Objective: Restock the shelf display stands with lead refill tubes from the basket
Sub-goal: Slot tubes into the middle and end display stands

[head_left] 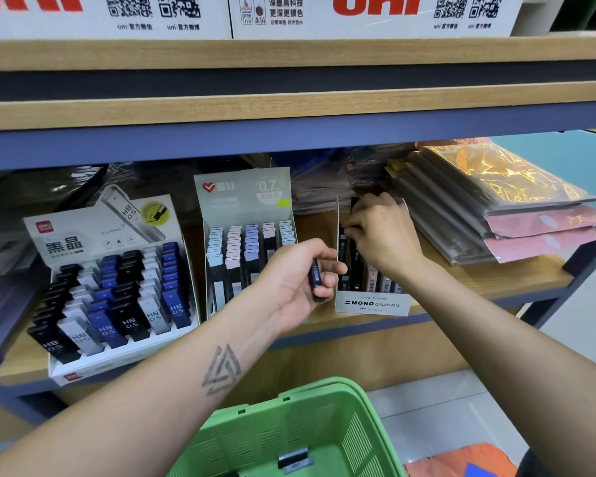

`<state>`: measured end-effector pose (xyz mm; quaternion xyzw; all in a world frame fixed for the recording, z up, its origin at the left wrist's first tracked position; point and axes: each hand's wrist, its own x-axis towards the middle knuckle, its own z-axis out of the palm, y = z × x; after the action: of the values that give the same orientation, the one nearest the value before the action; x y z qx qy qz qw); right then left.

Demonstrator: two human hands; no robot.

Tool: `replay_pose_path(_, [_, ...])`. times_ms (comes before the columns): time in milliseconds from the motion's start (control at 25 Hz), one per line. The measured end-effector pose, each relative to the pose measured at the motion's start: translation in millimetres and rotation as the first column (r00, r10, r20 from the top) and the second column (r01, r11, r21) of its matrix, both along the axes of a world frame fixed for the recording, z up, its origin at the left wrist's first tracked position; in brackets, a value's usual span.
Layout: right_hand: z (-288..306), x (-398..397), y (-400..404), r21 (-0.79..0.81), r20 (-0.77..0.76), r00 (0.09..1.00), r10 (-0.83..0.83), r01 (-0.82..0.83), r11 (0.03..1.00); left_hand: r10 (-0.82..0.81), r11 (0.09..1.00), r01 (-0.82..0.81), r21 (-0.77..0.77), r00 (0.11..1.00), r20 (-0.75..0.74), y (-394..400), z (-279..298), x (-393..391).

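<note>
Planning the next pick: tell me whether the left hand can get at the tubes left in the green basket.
Probably not yet. The way down to the green basket looks clear, but the left hand already holds a dark tube, so it should shelve that first.

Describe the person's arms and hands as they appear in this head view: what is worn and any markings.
Both forearms are bare: no sleeves, gloves, watch or bracelets show. The left forearm bears a dark tattoo of interlocking triangle outlines on its inner side. The right forearm shows no markings. No rings are visible on the left hand or the right hand.
</note>
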<state>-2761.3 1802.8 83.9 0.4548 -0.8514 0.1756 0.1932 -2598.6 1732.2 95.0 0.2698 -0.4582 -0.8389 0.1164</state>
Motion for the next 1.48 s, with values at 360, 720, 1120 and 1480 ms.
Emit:
replay_pose_path(360, [42,37,27,-0.219,0.765,0.464,0.447,-0.464,0.858,-0.097,0.994,0.099,0.056,0.995,-0.033,-2,4,4])
replay_pose_path(720, [43,6,47,-0.423,0.794,0.323,0.516,-0.317,0.849,0.021,0.997,-0.021,-0.070,1.000,0.009,-6,0,9])
replay_pose_path(1120, [44,7,53,-0.297,0.787,0.410,0.460,-0.402,0.866,0.203,0.871,-0.233,-0.433,0.972,-0.116,-7,-3,3])
replay_pose_path(1480, [35,19,34,-0.128,0.423,0.779,0.463,-0.454,0.882,0.202,0.805,-0.224,-0.550,0.974,-0.101,0,2,-2])
